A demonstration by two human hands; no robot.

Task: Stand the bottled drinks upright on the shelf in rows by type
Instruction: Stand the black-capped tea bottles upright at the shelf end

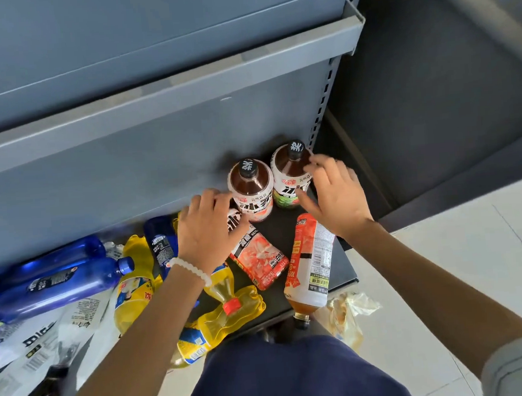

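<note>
On the bottom shelf (pixel 343 263), far left of the two upright tea bottles, blue bottles (pixel 57 282) lie on their sides above white-labelled bottles (pixel 45 336). Nearer the upright pair, yellow bottles (pixel 135 282) lie tumbled, one with a red cap (pixel 231 306). The left hand (pixel 207 230), a white bead bracelet (pixel 190 270) at its wrist, has fingers curled loosely over a lying tea bottle (pixel 258 257); whether it grips is unclear. The left upright tea bottle (pixel 250 189) and the right upright tea bottle (pixel 289 177) stand touching at the shelf's back right, brown liquid under black caps. In front of them another lying tea bottle (pixel 310 265) overhangs the shelf edge. The right hand (pixel 334 195) is spread, fingertips on the right upright bottle's shoulder.
</note>
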